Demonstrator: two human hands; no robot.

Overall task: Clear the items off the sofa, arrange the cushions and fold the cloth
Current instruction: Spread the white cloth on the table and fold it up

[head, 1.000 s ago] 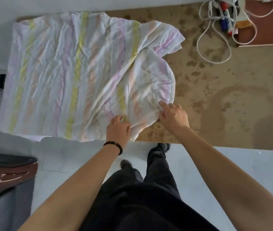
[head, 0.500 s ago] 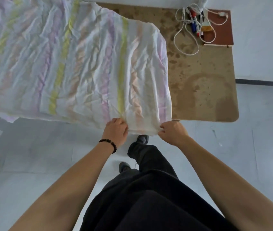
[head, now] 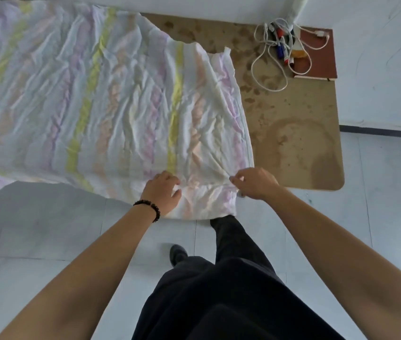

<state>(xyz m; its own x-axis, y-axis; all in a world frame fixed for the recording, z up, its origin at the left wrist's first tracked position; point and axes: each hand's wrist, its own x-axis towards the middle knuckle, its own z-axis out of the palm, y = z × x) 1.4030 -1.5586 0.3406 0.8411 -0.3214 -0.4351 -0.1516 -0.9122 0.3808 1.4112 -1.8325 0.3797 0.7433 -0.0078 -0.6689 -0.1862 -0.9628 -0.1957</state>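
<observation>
Since half a second ago, more of the stained table [head: 300, 133] shows right of the striped cloth [head: 111, 101], whose left side runs out of frame and near edge overhangs the floor. Left hand [head: 162, 195] bunches that near edge; right hand [head: 255, 184] pinches the near corner. White cable [head: 265, 69] and markers [head: 281, 49] blur together.
</observation>
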